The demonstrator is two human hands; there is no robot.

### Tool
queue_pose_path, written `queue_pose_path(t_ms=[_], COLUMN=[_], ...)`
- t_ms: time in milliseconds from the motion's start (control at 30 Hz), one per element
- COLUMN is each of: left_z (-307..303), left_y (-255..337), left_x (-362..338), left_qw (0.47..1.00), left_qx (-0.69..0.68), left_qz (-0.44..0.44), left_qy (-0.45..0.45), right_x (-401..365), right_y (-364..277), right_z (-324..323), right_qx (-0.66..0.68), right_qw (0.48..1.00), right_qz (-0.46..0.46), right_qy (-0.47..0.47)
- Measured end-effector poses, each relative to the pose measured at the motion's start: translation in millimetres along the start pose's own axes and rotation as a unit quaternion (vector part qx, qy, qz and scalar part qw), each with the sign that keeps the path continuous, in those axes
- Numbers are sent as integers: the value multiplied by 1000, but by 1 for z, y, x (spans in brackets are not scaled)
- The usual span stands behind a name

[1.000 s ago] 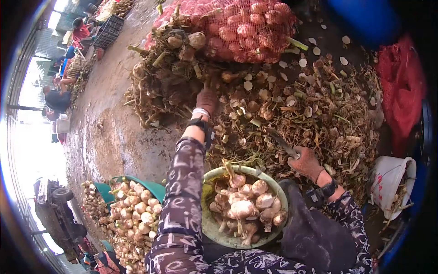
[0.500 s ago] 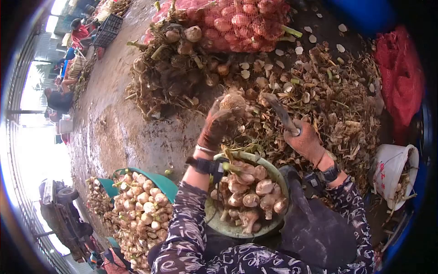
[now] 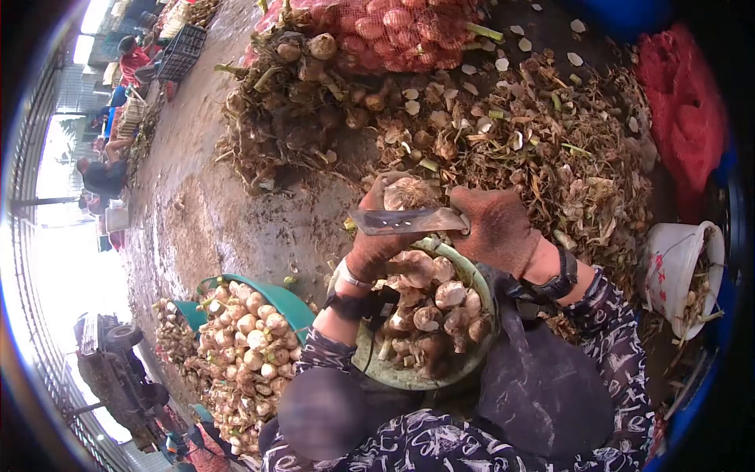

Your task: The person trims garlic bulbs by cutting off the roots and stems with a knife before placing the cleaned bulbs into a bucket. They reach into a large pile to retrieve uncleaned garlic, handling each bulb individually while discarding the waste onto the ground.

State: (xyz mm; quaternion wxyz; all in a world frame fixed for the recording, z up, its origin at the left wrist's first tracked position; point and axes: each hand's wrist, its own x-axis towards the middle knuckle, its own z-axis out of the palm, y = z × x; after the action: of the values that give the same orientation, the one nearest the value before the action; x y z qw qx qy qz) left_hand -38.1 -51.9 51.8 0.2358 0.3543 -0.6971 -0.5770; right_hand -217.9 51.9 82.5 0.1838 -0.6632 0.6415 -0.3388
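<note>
In the head view, my left hand, in a brown work glove, is closed around a rough, root-covered bulb. My gloved right hand grips a knife by its handle. The broad, dirty blade points left, lying across the near side of the bulb and overlapping my left fingers. Below both hands stands a pale green basin holding several trimmed bulbs, some with short stems.
Cut stems and peelings cover the ground ahead. Untrimmed bulbs are heaped beside a red mesh sack. A green basket with pale bulbs lies left; a white bucket stands right. People sit far left.
My right hand has brought the knife down and left, turning the blade from upright to level across the bulb. My left hand and the bulb have come slightly nearer.
</note>
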Motion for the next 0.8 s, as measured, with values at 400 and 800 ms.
queue_pose_path(t_ms=[400,800], left_z=[1,-4], left_y=[2,37], left_x=[-18,-42], left_qw=[970,984], left_qx=[215,-163], left_qz=[111,-49], left_qy=[10,56], right_x=[-1,-33], right_y=[36,101], right_z=[47,6], right_qx=[29,-48], right_qw=[996,965], right_qz=[-37,250], right_qy=[71,62])
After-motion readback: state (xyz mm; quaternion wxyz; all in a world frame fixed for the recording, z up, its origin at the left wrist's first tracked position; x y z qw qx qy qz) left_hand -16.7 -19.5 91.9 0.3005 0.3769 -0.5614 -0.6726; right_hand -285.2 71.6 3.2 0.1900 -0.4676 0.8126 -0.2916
